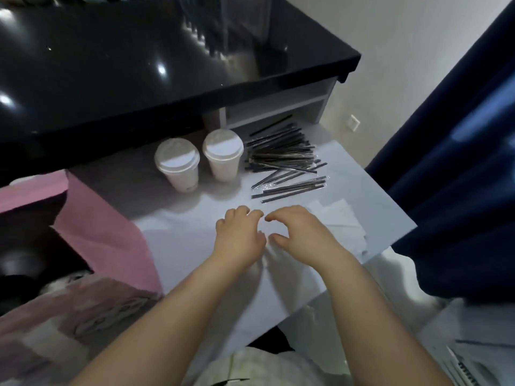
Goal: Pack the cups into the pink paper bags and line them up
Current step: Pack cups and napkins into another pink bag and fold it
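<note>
At the back of the table (181,246), a cup (178,168) and a second cup (223,157) are stood beside the straws (281,157).
Left grip (239,238) and right grip (301,232) are held loosely curled, nothing clasped; a pink bag (111,235) is seen left.

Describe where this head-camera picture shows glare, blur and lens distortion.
Head view: bright glare spots on the glossy black countertop; the pink paper bag at the left edge is smeared and soft; the nearer cup, farther cup and straws are fairly sharp; the cups seem to lean apart, likely wide-angle distortion; soft cup shadows fall on the white table.
</note>
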### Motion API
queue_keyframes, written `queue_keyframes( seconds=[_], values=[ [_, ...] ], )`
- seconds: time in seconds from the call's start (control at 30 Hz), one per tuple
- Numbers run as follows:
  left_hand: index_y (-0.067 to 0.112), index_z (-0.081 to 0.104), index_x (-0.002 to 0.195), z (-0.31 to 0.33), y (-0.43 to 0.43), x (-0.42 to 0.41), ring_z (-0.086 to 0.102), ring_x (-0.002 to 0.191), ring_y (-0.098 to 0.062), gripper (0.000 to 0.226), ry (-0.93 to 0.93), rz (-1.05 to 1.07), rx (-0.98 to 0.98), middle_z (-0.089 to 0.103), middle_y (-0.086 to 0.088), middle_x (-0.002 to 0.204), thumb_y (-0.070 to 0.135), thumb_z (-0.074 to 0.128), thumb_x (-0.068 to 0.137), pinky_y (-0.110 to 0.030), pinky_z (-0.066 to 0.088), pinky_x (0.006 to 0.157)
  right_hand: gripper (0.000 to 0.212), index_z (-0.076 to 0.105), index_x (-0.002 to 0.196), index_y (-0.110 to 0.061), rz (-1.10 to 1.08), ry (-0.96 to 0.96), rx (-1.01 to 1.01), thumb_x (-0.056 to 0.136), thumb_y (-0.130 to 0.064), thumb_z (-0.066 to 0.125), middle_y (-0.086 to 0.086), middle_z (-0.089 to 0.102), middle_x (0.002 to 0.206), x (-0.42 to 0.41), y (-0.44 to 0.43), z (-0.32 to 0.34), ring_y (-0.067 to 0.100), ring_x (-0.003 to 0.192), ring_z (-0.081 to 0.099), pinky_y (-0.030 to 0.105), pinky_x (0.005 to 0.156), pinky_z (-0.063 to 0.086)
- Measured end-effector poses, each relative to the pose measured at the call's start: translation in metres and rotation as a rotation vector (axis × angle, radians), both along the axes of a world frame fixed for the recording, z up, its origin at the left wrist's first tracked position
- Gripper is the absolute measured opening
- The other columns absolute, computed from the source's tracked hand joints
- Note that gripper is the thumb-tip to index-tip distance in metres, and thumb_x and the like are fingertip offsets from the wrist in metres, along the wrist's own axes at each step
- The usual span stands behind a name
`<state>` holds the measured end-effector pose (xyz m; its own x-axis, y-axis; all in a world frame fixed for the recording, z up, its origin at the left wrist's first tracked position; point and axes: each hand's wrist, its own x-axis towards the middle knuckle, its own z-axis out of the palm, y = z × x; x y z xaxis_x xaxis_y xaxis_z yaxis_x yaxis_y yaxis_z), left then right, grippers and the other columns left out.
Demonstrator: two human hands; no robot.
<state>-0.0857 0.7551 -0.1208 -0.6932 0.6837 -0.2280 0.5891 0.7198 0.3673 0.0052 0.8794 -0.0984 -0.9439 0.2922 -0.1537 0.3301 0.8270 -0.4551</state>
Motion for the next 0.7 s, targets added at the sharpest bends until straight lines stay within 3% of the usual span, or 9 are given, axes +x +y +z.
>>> queue_keyframes(
  seconds=[0.17, 0.53, 0.63, 0.7],
  values=[
    [0.027, 0.043, 0.142, -0.019, 0.045, -0.025, 0.036, 0.131, -0.027, 0.049, 0.022, 0.148, 0.028, 0.043, -0.001, 0.143, 0.028, 0.052, 0.094, -0.039, 0.033, 0.102, 0.037, 0.06, 0.126, -0.021, 0.028, -0.043, 0.084, 0.09, -0.025, 0.061, 0.001, 0.06, 0.128, -0.029, 0.088, -0.025, 0.025, 0.123, 0.044, 0.034, 0.098, 0.038],
    [0.022, 0.05, 0.138, -0.018, 0.096, -0.066, 0.042, 0.124, -0.028, 0.05, 0.089, 0.269, 0.082, 0.051, -0.001, 0.136, 0.023, 0.058, 0.089, -0.041, 0.038, 0.099, 0.052, 0.047, 0.141, -0.021, -0.007, 0.037, 0.173, 0.091, -0.025, 0.06, 0.001, 0.045, 0.146, -0.118, 0.168, -0.059, 0.034, 0.136, 0.027, 0.046, 0.112, 0.022],
    [0.023, 0.048, 0.139, -0.018, 0.107, -0.074, 0.04, 0.127, -0.027, 0.052, 0.084, 0.268, 0.072, 0.048, 0.0, 0.14, 0.024, 0.058, 0.088, -0.041, 0.038, 0.101, 0.048, 0.054, 0.135, -0.022, -0.032, 0.038, 0.189, 0.089, -0.03, 0.063, 0.003, 0.052, 0.135, -0.131, 0.173, -0.071, 0.032, 0.13, 0.031, 0.044, 0.109, 0.019],
    [0.023, 0.048, 0.138, -0.02, 0.113, -0.078, 0.039, 0.129, -0.026, 0.052, 0.092, 0.272, 0.072, 0.048, 0.001, 0.14, 0.022, 0.058, 0.087, -0.04, 0.036, 0.104, 0.034, 0.067, 0.12, -0.021, -0.046, 0.11, 0.167, 0.087, -0.028, 0.067, 0.004, 0.059, 0.12, -0.133, 0.177, -0.077, 0.032, 0.122, 0.036, 0.042, 0.104, 0.02]
  ],
)
